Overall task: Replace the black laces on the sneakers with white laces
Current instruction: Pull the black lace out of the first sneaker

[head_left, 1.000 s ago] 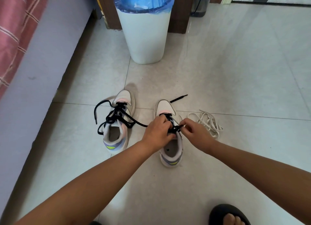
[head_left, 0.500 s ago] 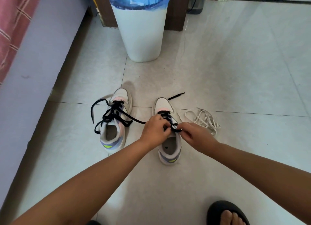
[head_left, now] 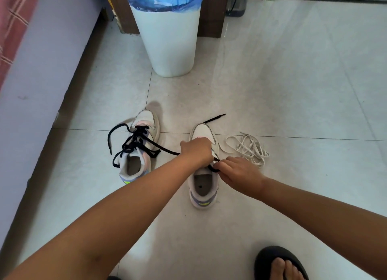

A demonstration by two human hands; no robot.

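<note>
Tiled floor | two sneakers | white laces (one pile) | both hands pinching black lace

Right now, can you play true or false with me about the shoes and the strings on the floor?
1. Both hands are at the right sneaker. True: the left hand and right hand work its black lace.
2. The white laces are already in a shoe. False: they lie in a loose pile on the floor, right of the sneakers.
3. The left sneaker has no lace. False: its black lace is threaded in, loose.
4. A white bin with a blue bag stands behind the shoes. True.
</note>
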